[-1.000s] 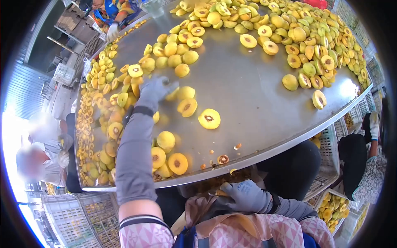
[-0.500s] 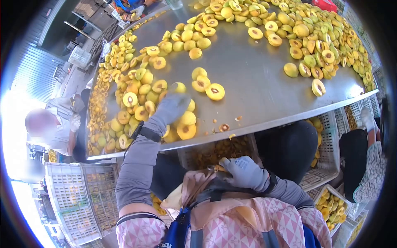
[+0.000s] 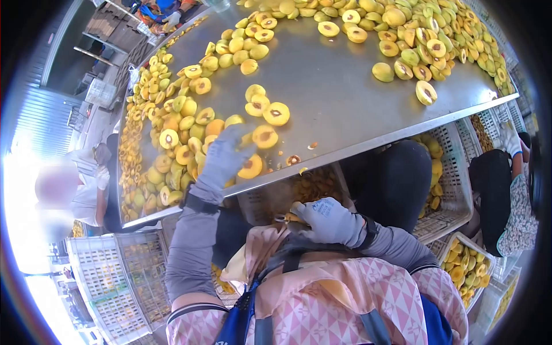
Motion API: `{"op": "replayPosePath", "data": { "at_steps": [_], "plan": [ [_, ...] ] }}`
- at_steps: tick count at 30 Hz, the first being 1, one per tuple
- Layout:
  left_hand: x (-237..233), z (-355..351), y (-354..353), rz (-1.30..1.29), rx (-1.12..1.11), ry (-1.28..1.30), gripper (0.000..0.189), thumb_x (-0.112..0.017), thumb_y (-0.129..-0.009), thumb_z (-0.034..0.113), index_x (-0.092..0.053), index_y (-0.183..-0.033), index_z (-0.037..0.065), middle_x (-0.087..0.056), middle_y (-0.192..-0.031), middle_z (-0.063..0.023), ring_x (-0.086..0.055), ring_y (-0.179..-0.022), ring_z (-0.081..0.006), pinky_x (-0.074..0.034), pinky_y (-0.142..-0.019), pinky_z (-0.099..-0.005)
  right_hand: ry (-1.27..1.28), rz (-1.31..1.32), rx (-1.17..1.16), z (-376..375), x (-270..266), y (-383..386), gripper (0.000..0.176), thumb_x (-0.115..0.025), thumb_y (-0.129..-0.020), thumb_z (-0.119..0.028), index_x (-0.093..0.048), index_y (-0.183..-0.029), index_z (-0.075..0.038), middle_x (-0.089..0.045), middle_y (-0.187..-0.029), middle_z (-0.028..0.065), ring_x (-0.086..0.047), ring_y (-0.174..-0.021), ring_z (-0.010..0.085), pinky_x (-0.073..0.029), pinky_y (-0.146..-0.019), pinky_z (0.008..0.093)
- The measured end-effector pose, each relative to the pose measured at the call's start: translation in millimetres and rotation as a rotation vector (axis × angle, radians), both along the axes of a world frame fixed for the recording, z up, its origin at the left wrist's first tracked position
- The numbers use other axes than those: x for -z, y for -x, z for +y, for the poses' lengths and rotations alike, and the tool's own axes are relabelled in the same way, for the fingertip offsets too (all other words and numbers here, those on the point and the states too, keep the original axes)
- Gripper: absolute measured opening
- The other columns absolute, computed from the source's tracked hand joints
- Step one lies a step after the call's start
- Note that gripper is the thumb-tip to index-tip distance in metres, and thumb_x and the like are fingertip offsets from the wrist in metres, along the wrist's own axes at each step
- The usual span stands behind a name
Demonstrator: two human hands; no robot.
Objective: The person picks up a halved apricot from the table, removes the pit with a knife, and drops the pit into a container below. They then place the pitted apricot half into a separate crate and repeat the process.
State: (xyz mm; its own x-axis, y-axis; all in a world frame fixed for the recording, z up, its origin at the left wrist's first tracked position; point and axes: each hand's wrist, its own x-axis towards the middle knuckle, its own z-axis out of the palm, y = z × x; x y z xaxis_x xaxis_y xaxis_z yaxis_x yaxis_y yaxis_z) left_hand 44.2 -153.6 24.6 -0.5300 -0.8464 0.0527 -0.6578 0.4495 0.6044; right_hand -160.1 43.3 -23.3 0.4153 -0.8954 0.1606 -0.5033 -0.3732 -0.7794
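My left hand (image 3: 225,160), in a grey glove, is over the near edge of a heap of yellow fruit halves (image 3: 190,123) that look like peaches. Its fingers are bent around the edge of a cut-side-up peach half (image 3: 265,137); blur partly hides the contact. Another peach half (image 3: 250,165) lies just below those fingers. Close to my lap, my right hand (image 3: 330,221), also gloved, is closed around a small tool with a wooden-looking handle and a metal end (image 3: 286,218). The tool's exact kind is partly hidden by the fingers.
A metal table (image 3: 322,86) carries more peach halves (image 3: 397,34). Brown scraps (image 3: 293,160) lie near its edge. Crates stand below, including a white crate (image 3: 454,178) on the right and another (image 3: 103,282) on the left. Co-workers sit on both sides, one with a gloved hand (image 3: 509,138).
My left hand has drawn back toward me, and a peach half now shows cut side up at its fingers. The right hand keeps its hold on the tool. The whole view has shifted slightly.
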Motion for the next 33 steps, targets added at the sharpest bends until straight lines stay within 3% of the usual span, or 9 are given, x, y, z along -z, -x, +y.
{"op": "replayPosePath", "data": {
  "at_steps": [7,9,12,13,16,20,24,30,33],
  "plan": [
    [29,-6,38,-0.437,0.106,0.182,0.042,-0.072,-0.084,0.021,-0.060,-0.123,0.008,-0.063,-0.115,-0.0134,-0.063,-0.103,-0.0303,-0.049,-0.091,-0.0371,0.153,-0.071,0.112,1,7,-3,0.035,-0.069,-0.084,-0.022,-0.056,-0.110,-0.003,-0.063,-0.073,0.0153,-0.063,-0.063,0.0343,-0.049,-0.056,0.0412],
    [37,-1,33,-0.318,0.097,0.158,0.040,-0.072,-0.084,0.018,-0.060,-0.120,0.008,-0.064,-0.113,-0.0120,-0.063,-0.101,-0.0279,-0.050,-0.088,-0.0363,0.046,-0.115,0.161,-7,-3,-1,0.035,-0.069,-0.085,-0.021,-0.056,-0.111,-0.002,-0.063,-0.074,0.0159,-0.063,-0.063,0.0344,-0.049,-0.055,0.0407],
    [37,5,21,-0.053,-0.010,0.077,0.039,-0.074,-0.082,0.014,-0.060,-0.118,0.007,-0.064,-0.110,-0.0092,-0.063,-0.098,-0.0227,-0.051,-0.085,-0.0340,0.511,-0.187,0.302,-19,7,-3,0.029,-0.068,-0.087,-0.022,-0.057,-0.105,-0.001,-0.061,-0.074,0.0182,-0.062,-0.064,0.0340,-0.049,-0.056,0.0411],
    [30,11,21,0.047,-0.060,0.037,0.039,-0.074,-0.082,0.013,-0.061,-0.118,0.006,-0.064,-0.109,-0.0081,-0.063,-0.096,-0.0207,-0.051,-0.083,-0.0330,0.058,-0.516,0.392,-17,-8,-1,0.030,-0.068,-0.088,-0.026,-0.058,-0.099,0.000,-0.061,-0.076,0.0202,-0.061,-0.064,0.0335,-0.049,-0.060,0.0407],
    [-15,61,30,0.342,-0.152,-0.351,0.033,-0.074,-0.081,0.018,-0.062,-0.110,0.006,-0.064,-0.098,-0.0068,-0.062,-0.088,-0.0163,-0.052,-0.079,-0.0305,-0.217,-0.419,0.504,-29,-22,8,0.033,-0.069,-0.088,-0.029,-0.060,-0.096,0.002,-0.062,-0.078,0.0202,-0.063,-0.067,0.0339,-0.050,-0.063,0.0388],
    [-21,112,42,0.670,-0.210,-0.672,0.036,-0.071,-0.083,0.010,-0.057,-0.115,0.003,-0.059,-0.101,-0.0034,-0.058,-0.087,-0.0130,-0.051,-0.076,-0.0272,-0.216,-0.682,0.503,-34,-22,-7,0.039,-0.071,-0.086,-0.033,-0.059,-0.097,0.003,-0.065,-0.079,0.0199,-0.067,-0.074,0.0343,-0.051,-0.065,0.0384],
    [1,134,32,0.278,0.040,0.156,0.035,-0.059,-0.093,0.023,-0.053,-0.119,0.000,-0.057,-0.101,-0.0055,-0.057,-0.087,-0.0177,-0.050,-0.072,-0.0272,-0.165,-0.561,0.471,-28,-10,-9,0.036,-0.071,-0.085,-0.030,-0.060,-0.100,0.001,-0.067,-0.082,0.0190,-0.067,-0.076,0.0346,-0.052,-0.067,0.0399],
    [27,148,20,0.688,-0.143,-0.366,0.037,-0.060,-0.093,0.014,-0.048,-0.125,-0.002,-0.059,-0.107,-0.0109,-0.061,-0.097,-0.0202,-0.052,-0.082,-0.0320,0.282,-0.134,0.337,-13,-6,-12,0.032,-0.070,-0.085,-0.028,-0.060,-0.105,-0.005,-0.066,-0.086,0.0151,-0.066,-0.074,0.0345,-0.052,-0.064,0.0416],
    [5,145,27,0.469,-0.202,-0.194,0.031,-0.045,-0.100,0.020,-0.046,-0.124,-0.001,-0.058,-0.109,-0.0111,-0.059,-0.098,-0.0177,-0.053,-0.082,-0.0305,0.299,-0.310,0.305,3,-15,-26,0.026,-0.066,-0.088,-0.026,-0.060,-0.106,-0.008,-0.064,-0.083,0.0144,-0.064,-0.069,0.0339,-0.050,-0.061,0.0416]
  ]
}}
